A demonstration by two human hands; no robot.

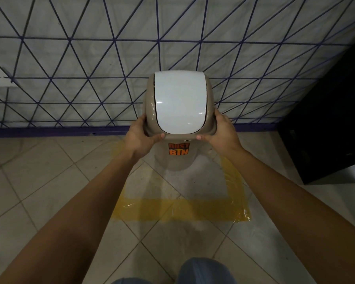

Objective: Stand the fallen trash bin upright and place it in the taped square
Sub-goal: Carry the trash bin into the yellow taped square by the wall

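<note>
Now the trash bin is held upright by both hands, gripped at the lid's lower rim. Left hand is closed on the rim's left corner, thumb along the front edge, fingers wrapped round the side. Right hand is closed on the right corner the same way, thumb on the front edge. Bin is beige w/ a white swing flap on top; an orange "DUST BIN" sticker is seen on the front, just below the rim. Bin's base is positioned inside the far part of the taped square, yellow tape on the tiled floor; whether the base is touching the floor or just above it cannot be told. Behind the bin, a wall w/ a purple triangle pattern is seen. At right, a black cabinet is seen, apart from the square. Both forearms are stretched fwd.
</note>
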